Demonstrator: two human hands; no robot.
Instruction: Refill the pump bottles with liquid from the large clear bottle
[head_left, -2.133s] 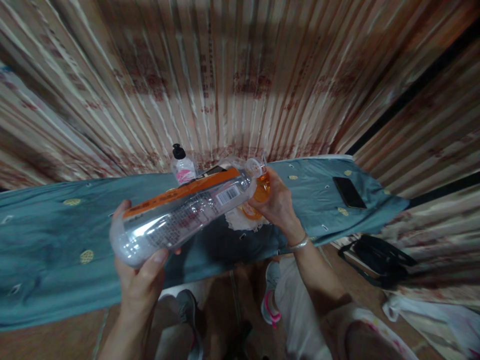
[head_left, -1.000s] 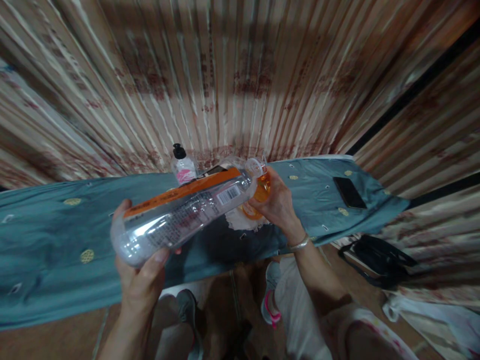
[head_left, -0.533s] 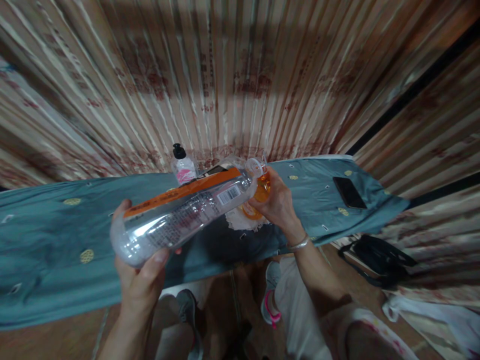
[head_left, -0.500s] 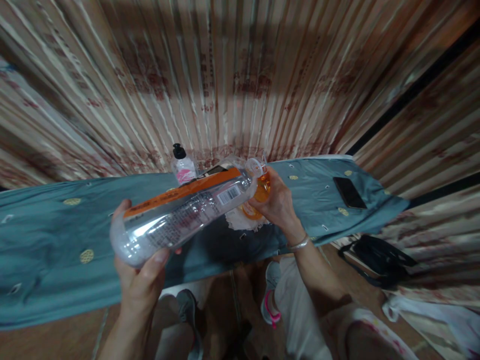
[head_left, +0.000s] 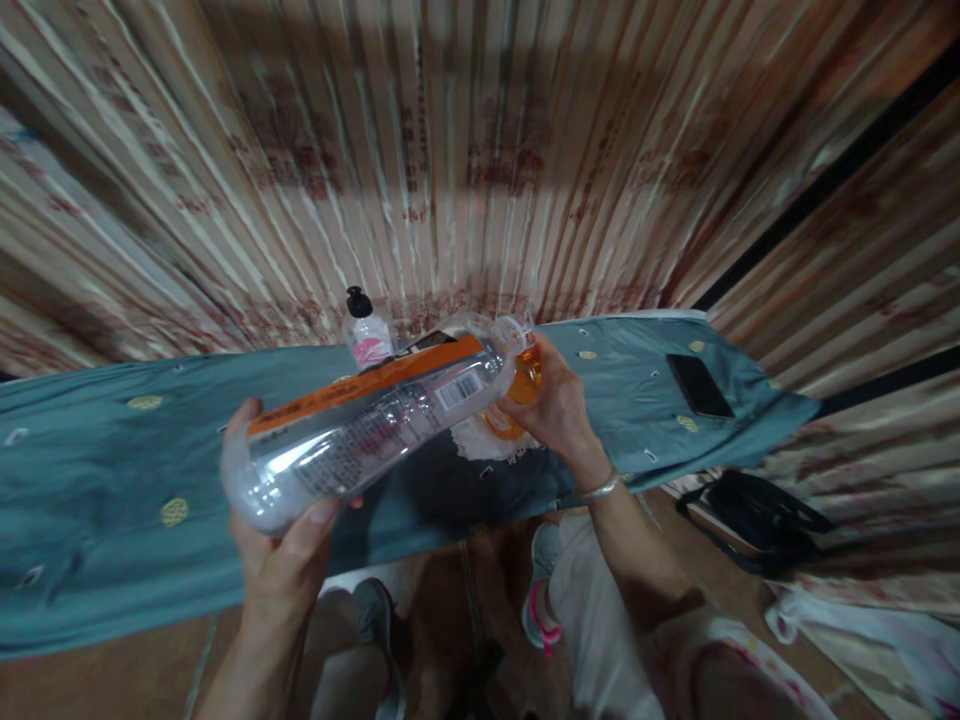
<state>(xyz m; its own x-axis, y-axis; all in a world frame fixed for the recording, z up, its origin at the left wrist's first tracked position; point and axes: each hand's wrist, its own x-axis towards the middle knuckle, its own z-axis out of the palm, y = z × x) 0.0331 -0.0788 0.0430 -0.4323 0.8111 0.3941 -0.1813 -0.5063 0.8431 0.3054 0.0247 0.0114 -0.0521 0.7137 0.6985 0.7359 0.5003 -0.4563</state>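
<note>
My left hand (head_left: 281, 550) is wrapped round the base of a large clear plastic bottle (head_left: 360, 430) with an orange label stripe and a barcode. The bottle lies tilted, nearly level, its open neck toward the right. At that neck, my right hand (head_left: 551, 400) is closed round a clear container (head_left: 527, 370) holding orange liquid. The two mouths meet or overlap; I cannot tell whether they touch. Under the container a white cloth or paper (head_left: 480, 440) lies on the table. Just behind the large bottle stands a small clear bottle (head_left: 367, 335) with a black cap and pink label.
The narrow table has a teal patterned cloth (head_left: 97, 450). A black phone (head_left: 699, 385) lies on its right part. Pleated curtains (head_left: 480, 150) hang close behind. A black bag (head_left: 757, 515) is at the lower right, and my shoes (head_left: 544, 590) stand below the front edge.
</note>
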